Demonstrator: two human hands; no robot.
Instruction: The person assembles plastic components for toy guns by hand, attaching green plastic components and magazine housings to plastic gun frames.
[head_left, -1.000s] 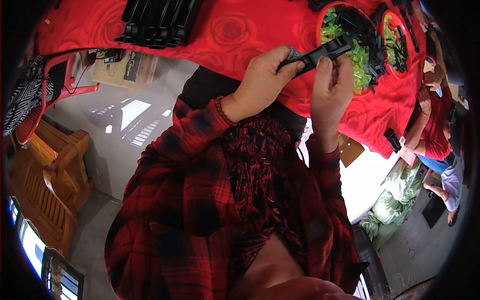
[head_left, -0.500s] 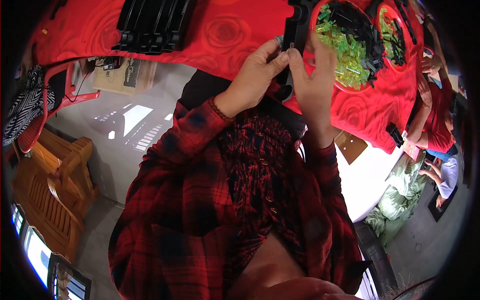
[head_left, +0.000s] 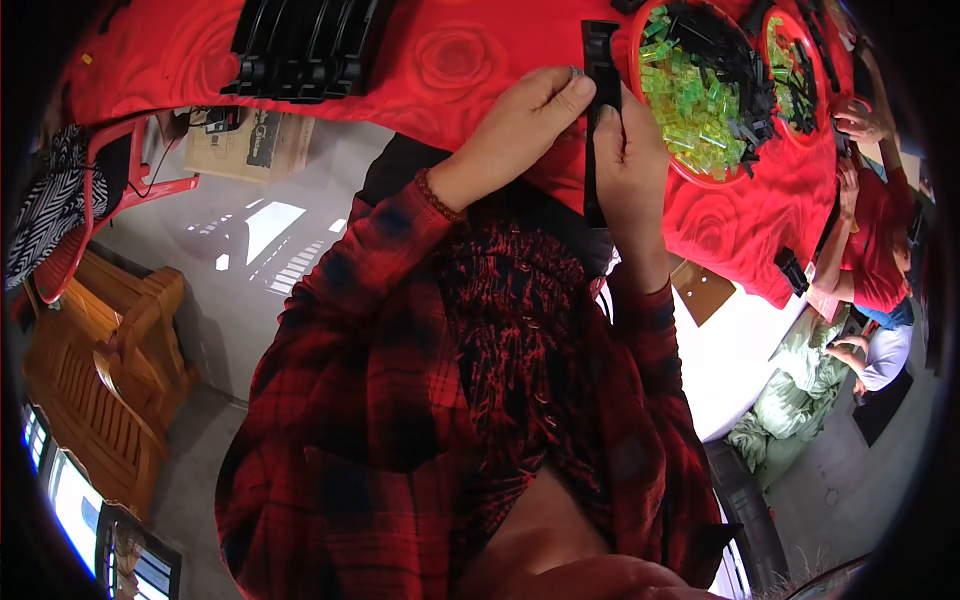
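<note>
A long narrow black plastic strip (head_left: 600, 48) stands lengthwise before me, over the table's near edge. My right hand (head_left: 632, 145) is closed round its middle, with the thumb lying along its face. Just left of the strip is my left hand (head_left: 525, 125), thumb and forefinger pinched together. A tiny greyish bit shows at those fingertips, too small to name. Whether the left fingertips touch the strip I cannot tell. Right of my hands is a red-rimmed round tray (head_left: 634, 85) of yellow-green clear pieces (head_left: 695, 100) and small black pieces (head_left: 735, 50).
Several long black plastic strips (head_left: 305, 50) lie side by side on the red rose-patterned tablecloth (head_left: 450, 60). Beyond the tray sits a second red tray (head_left: 822, 75) of similar pieces. At the right, other people's hands (head_left: 860, 120) work. A cardboard box (head_left: 240, 150) stands on the floor at left.
The strip has shifted a little toward me and to the right. My thumbs have parted; the right hand has settled round the strip and the left has drawn to its side.
</note>
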